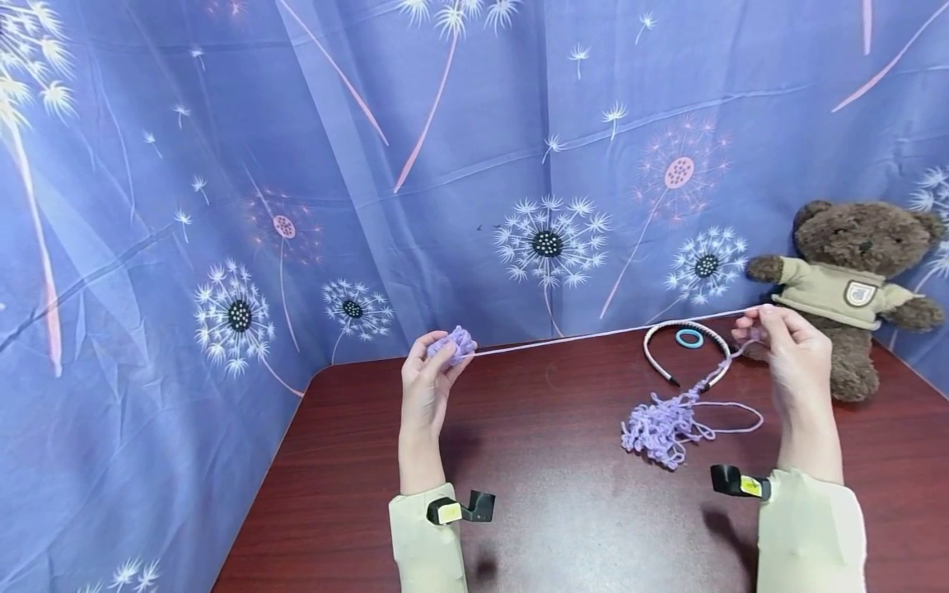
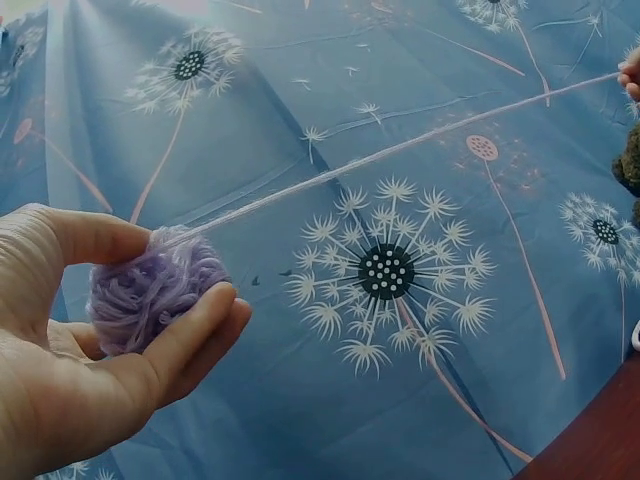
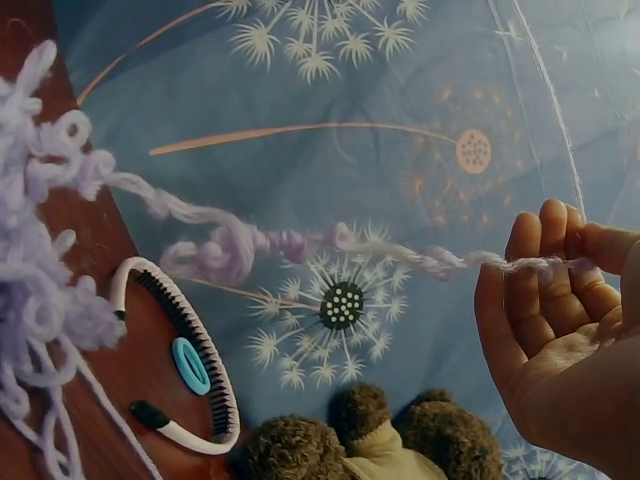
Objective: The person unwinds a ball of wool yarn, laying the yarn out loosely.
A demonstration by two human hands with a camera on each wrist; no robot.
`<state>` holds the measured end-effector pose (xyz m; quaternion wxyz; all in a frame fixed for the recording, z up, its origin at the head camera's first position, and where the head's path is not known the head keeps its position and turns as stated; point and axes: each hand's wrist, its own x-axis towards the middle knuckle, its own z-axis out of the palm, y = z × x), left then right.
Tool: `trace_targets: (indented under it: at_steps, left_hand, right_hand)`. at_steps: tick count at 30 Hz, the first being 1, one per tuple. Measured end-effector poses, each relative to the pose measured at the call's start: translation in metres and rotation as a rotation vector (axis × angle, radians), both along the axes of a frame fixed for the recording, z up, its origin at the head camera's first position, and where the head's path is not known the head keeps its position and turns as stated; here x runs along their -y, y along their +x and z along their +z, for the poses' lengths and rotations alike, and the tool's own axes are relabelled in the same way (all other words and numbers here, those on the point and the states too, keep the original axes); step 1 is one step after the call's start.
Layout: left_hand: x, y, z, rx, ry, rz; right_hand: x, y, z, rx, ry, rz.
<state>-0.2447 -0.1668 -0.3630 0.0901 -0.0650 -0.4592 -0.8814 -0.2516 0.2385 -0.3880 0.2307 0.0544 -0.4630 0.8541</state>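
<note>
My left hand (image 1: 424,387) holds a small ball of lilac yarn (image 1: 454,343) between thumb and fingers; the left wrist view shows the wound ball (image 2: 155,290) close up. A taut strand (image 1: 563,339) runs from it to my right hand (image 1: 797,354), which pinches it between thumb and fingertips. From the right hand (image 3: 570,320), a twisted, knotted length of yarn (image 3: 290,243) leads to a loose, tangled heap (image 1: 662,428) on the table.
A white headband (image 1: 648,350) and a light blue ring (image 1: 689,338) lie at the table's back, beyond the heap. At the back right a brown teddy bear (image 1: 863,239) in a beige top sits against a blue dandelion-print curtain (image 1: 460,247). The table (image 1: 549,494) is dark red.
</note>
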Motion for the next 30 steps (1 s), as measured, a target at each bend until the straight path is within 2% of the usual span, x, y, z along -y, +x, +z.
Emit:
trace_targets:
  at_steps: [4,9,14,17,23,30]
  left_hand:
    - [0.001,0.001,0.000,-0.013,0.043,-0.025]
    - [0.001,0.001,0.001,-0.018,0.052,-0.040]
    - [0.001,0.001,0.002,-0.025,0.083,-0.023]
    - [0.001,0.001,0.002,0.004,0.090,0.018]
    - [0.004,-0.001,0.001,0.101,0.052,0.103]
    - [0.002,-0.003,-0.001,0.094,0.018,0.103]
  right_hand:
    - [-0.004,0.003,0.000,-0.010,-0.032,-0.024]
    - [-0.010,0.004,-0.001,-0.031,-0.084,-0.042]
    - [-0.016,0.005,-0.002,-0.045,-0.129,-0.043]
    - [-0.017,0.003,-0.004,-0.044,-0.138,-0.049]
    - [-0.018,-0.001,-0.011,0.017,-0.100,-0.105]
    - [-0.019,-0.007,-0.021,0.074,0.001,-0.105]
